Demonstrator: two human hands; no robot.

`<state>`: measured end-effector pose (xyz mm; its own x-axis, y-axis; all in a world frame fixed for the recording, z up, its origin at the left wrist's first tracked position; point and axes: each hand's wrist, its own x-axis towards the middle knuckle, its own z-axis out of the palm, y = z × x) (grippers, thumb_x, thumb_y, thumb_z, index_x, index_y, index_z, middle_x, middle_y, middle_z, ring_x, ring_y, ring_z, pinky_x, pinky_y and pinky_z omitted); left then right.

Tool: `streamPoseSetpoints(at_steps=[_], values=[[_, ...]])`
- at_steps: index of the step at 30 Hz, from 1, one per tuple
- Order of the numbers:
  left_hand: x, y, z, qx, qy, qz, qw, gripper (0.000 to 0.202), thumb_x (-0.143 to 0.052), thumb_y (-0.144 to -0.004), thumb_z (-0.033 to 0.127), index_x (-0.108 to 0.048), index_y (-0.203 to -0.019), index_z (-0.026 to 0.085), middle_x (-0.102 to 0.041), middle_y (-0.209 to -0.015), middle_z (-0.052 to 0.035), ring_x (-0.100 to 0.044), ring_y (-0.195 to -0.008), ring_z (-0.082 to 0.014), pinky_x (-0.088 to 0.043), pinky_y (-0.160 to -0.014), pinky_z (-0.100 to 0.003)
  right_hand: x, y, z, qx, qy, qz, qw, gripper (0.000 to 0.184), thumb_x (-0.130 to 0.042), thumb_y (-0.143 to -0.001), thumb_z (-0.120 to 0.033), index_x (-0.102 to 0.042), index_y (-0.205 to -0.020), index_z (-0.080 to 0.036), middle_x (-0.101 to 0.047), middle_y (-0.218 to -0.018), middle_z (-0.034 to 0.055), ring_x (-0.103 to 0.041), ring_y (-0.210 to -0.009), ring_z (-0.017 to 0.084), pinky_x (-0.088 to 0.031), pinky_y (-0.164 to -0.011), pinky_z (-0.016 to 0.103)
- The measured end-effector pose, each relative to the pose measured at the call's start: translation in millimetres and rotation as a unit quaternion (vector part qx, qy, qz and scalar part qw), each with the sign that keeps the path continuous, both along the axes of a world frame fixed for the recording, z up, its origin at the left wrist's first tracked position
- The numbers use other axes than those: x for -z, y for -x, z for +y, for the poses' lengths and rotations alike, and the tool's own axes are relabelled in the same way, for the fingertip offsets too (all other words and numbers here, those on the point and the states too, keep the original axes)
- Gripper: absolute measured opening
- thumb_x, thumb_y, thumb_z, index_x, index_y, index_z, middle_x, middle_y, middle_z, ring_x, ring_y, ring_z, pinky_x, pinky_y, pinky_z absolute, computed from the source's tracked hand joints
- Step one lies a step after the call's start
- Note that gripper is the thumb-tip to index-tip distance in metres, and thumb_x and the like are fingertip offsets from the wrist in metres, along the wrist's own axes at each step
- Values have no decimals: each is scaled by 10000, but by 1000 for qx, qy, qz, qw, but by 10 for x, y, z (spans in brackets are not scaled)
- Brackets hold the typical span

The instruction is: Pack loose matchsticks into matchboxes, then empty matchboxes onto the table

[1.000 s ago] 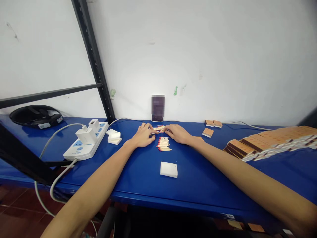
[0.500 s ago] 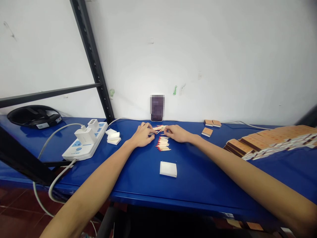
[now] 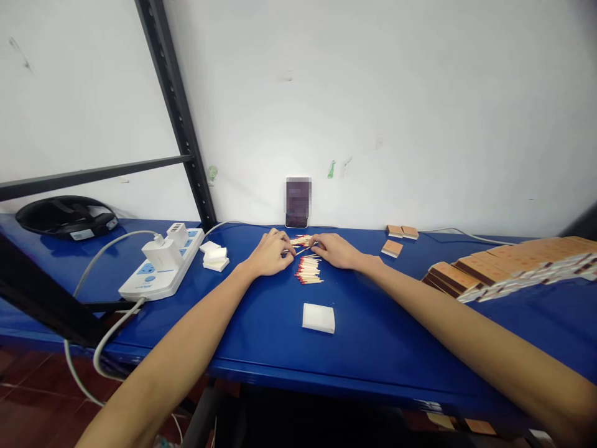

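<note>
**Two hands meet over loose matches on a blue bench**

Both hands lie palm down on the bench, fingers curled inward. The left hand and right hand bring their fingertips almost together over a small heap of loose matches. The heap is small and half covered by the fingers, so it is not clear whether either hand is pinching a match or only resting on them.

Just nearer the body than the fingertips, between the two wrists, lies a tidy row of red-tipped matches. A white box sits nearer still, between the forearms.

Beyond the fingertips, a small upright object leans on the wall; it is blurred out and cannot be identified. Past the right hand lie three flat brown sleeves. Further out on that side, a long overlapping row of brown matchboxes runs off the picture's edge. Outside the left hand are a few small white boxes, then a white power strip with plugs and grey cables. Further out sits a black round object whose details are unclear.

The blue bench top is glossy, and its near edge hides whatever lies beneath. Behind it rises a plain white wall, crossed by a black metal rack upright. Reddish floor tiles show below the left elbow.
</note>
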<state>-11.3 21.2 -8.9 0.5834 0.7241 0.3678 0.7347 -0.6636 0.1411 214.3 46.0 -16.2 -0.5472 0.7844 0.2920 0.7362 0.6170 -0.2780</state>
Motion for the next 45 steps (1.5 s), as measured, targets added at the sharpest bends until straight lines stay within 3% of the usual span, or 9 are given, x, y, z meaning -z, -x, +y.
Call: streamPoseSetpoints(at_steps=[8,18,22,26,32,38,42,45], values=[[-15,3,-6,9,-12,8,1000,273,-494,-806,217,-747,-909,233,-592,-1007,-62,-462,-1014,-240,-389,-911,-412,3,8,-11,1,0,-12,1000,171,-425,-912,-246,-577,-860,-189,-599,-739,25,-474,-621,136,-293,-590,246],[13,-36,-4,8,-13,39,999,340,-488,-810,227,-716,-1058,271,-570,-1044,-67,-450,-1012,-247,-386,-894,-410,-116,23,-49,-69,67,6,995,199,-445,-896,-296,-583,-807,-184,-540,-661,-18,-456,-602,121,-309,-587,235],[19,-51,-7,22,4,44,999,382,-442,-838,214,-687,-1120,295,-547,-1082,-65,-442,-1022,-244,-381,-908,-422,-139,-19,-13,-4,34,31,999,185,-479,-888,-296,-620,-881,-177,-530,-630,-21,-463,-583,120,-307,-577,234],[28,-58,3,38,27,26,999,398,-398,-858,179,-689,-1099,304,-530,-1110,-61,-433,-1048,-242,-367,-944,-442,-83,-80,46,52,4,-10,999,141,-511,-877,-251,-628,-916,-183,-593,-706,13,-508,-636,137,-317,-593,242],[59,-30,43,32,34,-3,999,438,-370,-860,134,-655,-1149,297,-526,-1136,-60,-435,-1065,-232,-367,-960,-436,-18,-64,74,32,-16,-60,998,151,-472,-896,-224,-619,-922,-200,-649,-845,48,-557,-725,163,-337,-627,258],[39,22,50,-1,7,-19,1000,443,-335,-882,135,-638,-1179,265,-537,-1080,-67,-448,-1025,-227,-383,-925,-415,75,-16,153,35,-40,-49,997,195,-430,-925,-249,-606,-999,-215,-663,-989,68,-583,-859,200,-366,-699,279],[27,24,41,-9,0,-16,1000,432,-340,-885,139,-645,-1167,258,-544,-1067,-68,-451,-1019,-229,-384,-913,-410,84,-3,160,27,-27,-35,999,204,-417,-933,-267,-605,-985,-207,-668,-959,69,-580,-823,189,-365,-688,272],[27,23,38,-14,0,-15,1000,417,-346,-888,150,-653,-1148,261,-547,-1068,-65,-451,-1024,-230,-381,-911,-407,-3,2,111,20,17,-26,999,169,-459,-895,-257,-613,-927,-195,-656,-830,42,-554,-702,158,-348,-630,254]])
